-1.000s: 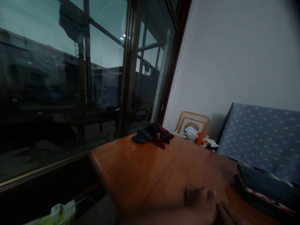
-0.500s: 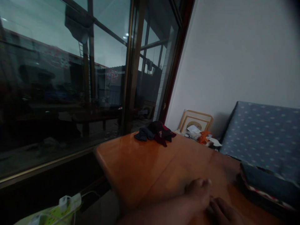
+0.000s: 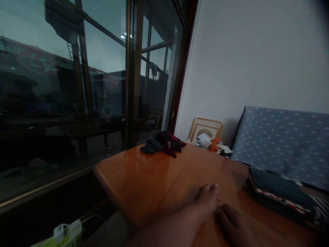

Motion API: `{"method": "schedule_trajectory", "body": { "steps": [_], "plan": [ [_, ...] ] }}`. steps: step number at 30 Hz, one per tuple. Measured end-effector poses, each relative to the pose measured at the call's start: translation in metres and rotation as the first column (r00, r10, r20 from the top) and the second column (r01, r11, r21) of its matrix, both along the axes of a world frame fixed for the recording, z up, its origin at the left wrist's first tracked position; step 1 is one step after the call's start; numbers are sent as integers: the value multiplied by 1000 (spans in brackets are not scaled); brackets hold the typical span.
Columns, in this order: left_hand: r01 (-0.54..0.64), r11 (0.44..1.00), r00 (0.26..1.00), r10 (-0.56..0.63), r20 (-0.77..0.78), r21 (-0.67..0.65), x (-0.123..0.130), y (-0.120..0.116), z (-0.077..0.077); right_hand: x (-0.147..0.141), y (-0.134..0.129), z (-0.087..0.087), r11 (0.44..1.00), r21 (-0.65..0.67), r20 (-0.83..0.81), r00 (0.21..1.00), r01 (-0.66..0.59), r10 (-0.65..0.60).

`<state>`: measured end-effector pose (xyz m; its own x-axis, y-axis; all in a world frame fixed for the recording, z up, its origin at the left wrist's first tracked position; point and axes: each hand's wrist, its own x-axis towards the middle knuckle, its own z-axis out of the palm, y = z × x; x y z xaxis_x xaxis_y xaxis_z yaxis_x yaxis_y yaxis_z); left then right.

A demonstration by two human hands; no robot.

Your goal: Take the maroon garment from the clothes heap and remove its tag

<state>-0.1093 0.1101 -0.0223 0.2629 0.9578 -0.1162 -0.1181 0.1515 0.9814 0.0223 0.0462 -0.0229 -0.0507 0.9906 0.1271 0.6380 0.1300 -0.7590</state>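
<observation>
Varnished tabletop (image 3: 144, 181) under empty, unclenched left hand (image 3: 208, 198) and right hand (image 3: 232, 224), latter cut off

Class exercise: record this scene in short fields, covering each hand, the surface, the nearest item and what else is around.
Surface: polished wooden table
Left hand: curled above the table, holding nothing
Right hand: fingers on the table, holding nothing
Nearest item: folded dark cloth with patterned edge, right of the right hand
Rest: dark clothing bundle; picture frame; dotted blue cushion
</observation>
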Motion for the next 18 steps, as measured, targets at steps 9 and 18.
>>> {"method": "schedule_trajectory", "body": {
  "steps": [9,18],
  "plan": [
    [-110,988,993,113,-21,112,0,11,-5,-2,-3,3,1000,10,129,992,-1,-1],
    [-187,966,981,193,-17,176,-15,20,-13,-6,-5,12,1000,18,292,956,17,-22]
  ]
}}
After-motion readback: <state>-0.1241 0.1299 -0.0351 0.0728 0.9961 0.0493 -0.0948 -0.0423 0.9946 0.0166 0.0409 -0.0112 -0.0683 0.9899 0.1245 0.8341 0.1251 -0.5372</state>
